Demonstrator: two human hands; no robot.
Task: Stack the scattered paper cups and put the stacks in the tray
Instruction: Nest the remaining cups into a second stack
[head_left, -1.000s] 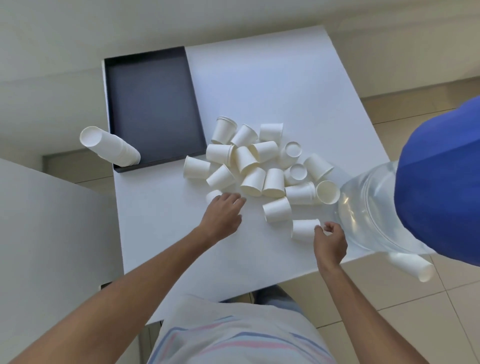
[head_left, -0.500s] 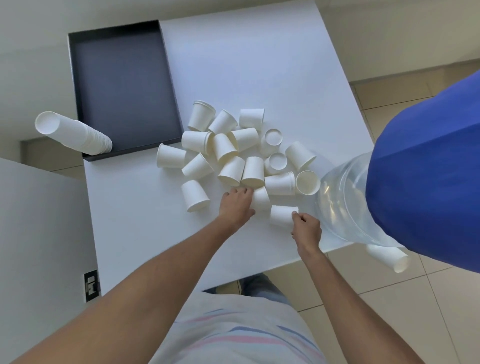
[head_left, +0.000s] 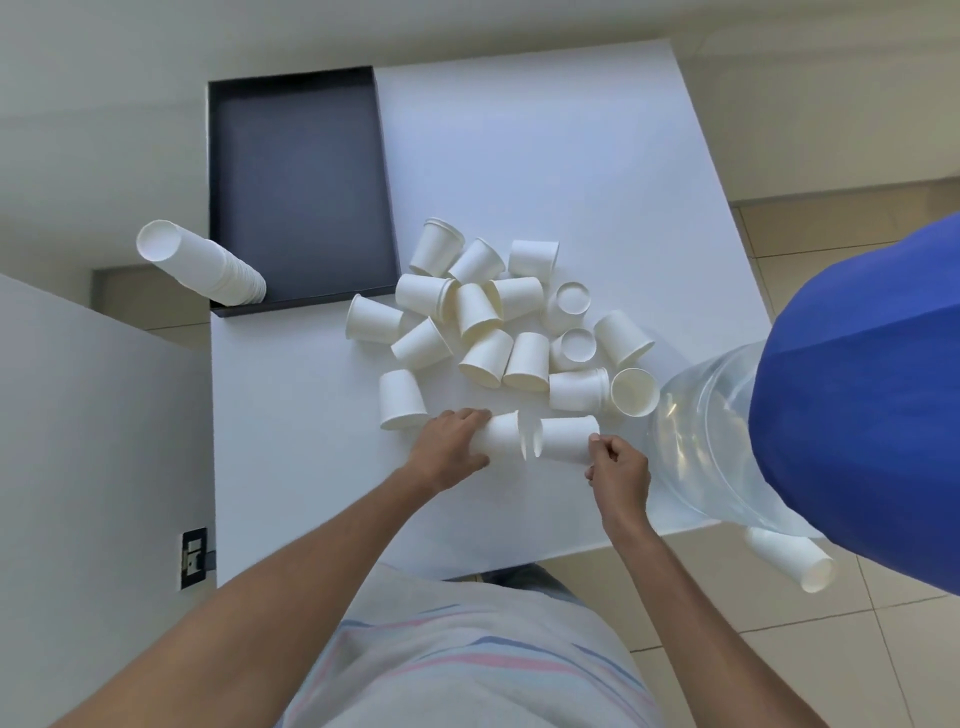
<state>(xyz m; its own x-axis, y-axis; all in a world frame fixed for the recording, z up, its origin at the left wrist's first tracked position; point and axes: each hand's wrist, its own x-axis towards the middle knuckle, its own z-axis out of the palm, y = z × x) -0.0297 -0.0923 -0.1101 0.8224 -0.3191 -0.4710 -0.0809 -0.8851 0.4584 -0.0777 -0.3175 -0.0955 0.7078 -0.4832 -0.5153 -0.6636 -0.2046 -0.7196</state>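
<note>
Several white paper cups (head_left: 478, 317) lie scattered in a heap in the middle of the white table (head_left: 545, 171). My left hand (head_left: 449, 449) grips one cup (head_left: 501, 441) on its side, its mouth pointing right. My right hand (head_left: 618, 470) grips a second cup (head_left: 563, 439), which lies on its side. The two cups sit rim to rim near the table's front edge, just touching. A dark tray (head_left: 296, 171) lies at the back left of the table. A tall stack of cups (head_left: 202, 265) stands at the tray's front left corner.
A large clear water bottle (head_left: 706, 441) with a blue top (head_left: 857, 395) stands at the table's right front corner, close to my right hand. One cup (head_left: 789, 558) shows below that bottle, beyond the table's edge. A wall socket (head_left: 193, 556) sits low on the left.
Both hands have closed on cups and drawn them toward the front edge. My left hand's cup now lies on its side, and the two cups meet between my hands.
</note>
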